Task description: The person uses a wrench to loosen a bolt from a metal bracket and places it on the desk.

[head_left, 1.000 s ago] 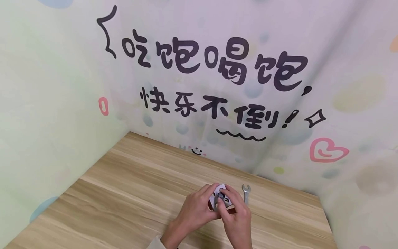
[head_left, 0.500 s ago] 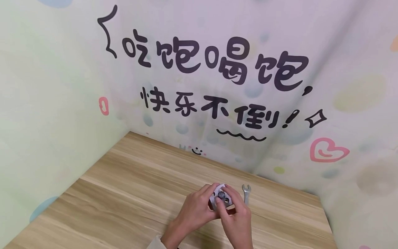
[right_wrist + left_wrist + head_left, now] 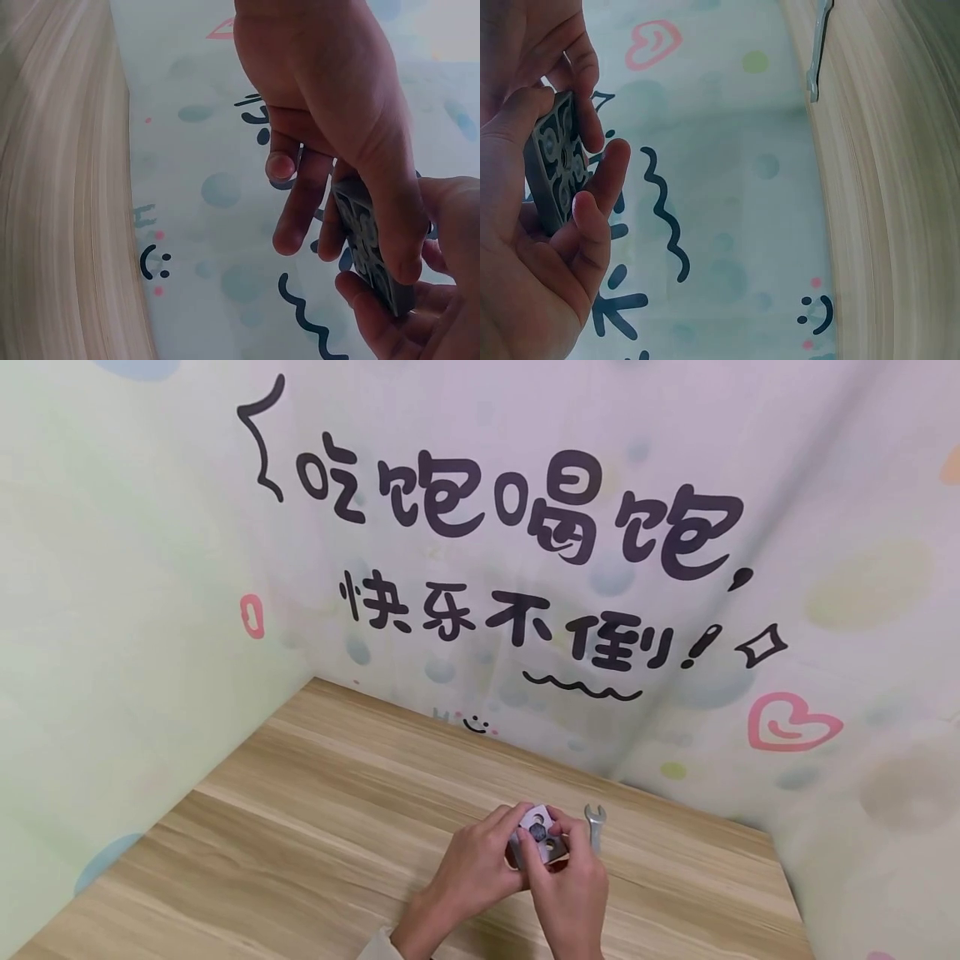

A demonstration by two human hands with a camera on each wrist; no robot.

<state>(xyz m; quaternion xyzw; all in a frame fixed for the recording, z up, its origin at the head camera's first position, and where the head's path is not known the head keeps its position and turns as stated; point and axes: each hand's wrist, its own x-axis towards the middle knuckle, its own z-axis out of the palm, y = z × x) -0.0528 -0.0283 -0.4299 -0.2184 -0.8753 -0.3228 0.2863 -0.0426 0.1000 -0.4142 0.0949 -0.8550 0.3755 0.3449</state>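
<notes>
Our left hand [image 3: 468, 868] grasps the small grey metal block [image 3: 538, 837], fingers curled round its near and left edges; our right hand [image 3: 576, 885] pinches the same block from the right, thumb on its face. The block is held just above the wooden table [image 3: 300, 827], between both hands, holed face tilted up toward us. It is squarish, so no long axis to record. Both hands are in contact; neither is nearer. A dark nut or bolt head sits in the middle of the face, with holes around it.

The wrench [image 3: 594, 825] lies on the table just right of the block, long axis running away from us, nearer the right hand.

Head view shows the block's face and holes; left wrist view shows its recessed side [image 3: 555, 169] edge-on and the wrench [image 3: 819, 49]. Right wrist view shows only the block's edge [image 3: 367, 251], no wrench.
</notes>
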